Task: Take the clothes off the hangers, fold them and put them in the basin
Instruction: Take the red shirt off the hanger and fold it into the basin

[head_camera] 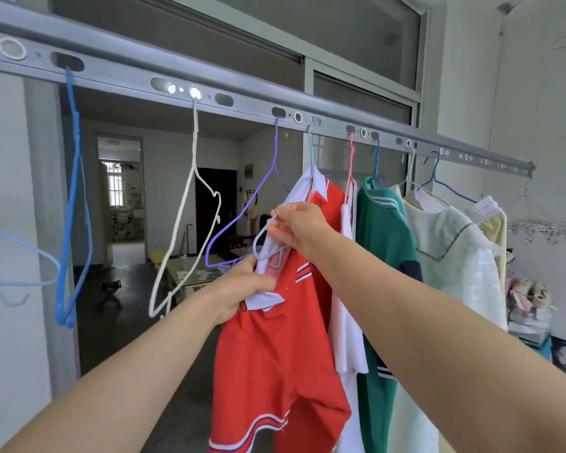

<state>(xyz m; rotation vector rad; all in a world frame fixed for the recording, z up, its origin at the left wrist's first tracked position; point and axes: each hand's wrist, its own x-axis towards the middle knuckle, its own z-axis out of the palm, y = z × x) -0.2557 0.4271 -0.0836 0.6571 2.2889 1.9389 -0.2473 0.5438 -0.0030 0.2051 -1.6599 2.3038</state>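
A red shirt [275,354] with white collar hangs from the rail [242,104] on a pale hanger [262,244], whose hook sits in a rail hole; the hanger's left shoulder end shows bare outside the neck opening; the right hand [299,230] has its grip clamped on that wire, thumb and fingers pinching it just above the collar; the left hand [242,286] has its grip clamped on the white collar cloth just below, fingers curled round the fabric; the two hands are near, not touching; left of the shirt hang three bare hangers, purple [239,220], white [183,223] and blue [72,223]; right of it, pressed close, hang a white garment [347,322] on a pink hanger [351,161], a green top [383,256] and a white blouse [448,256].
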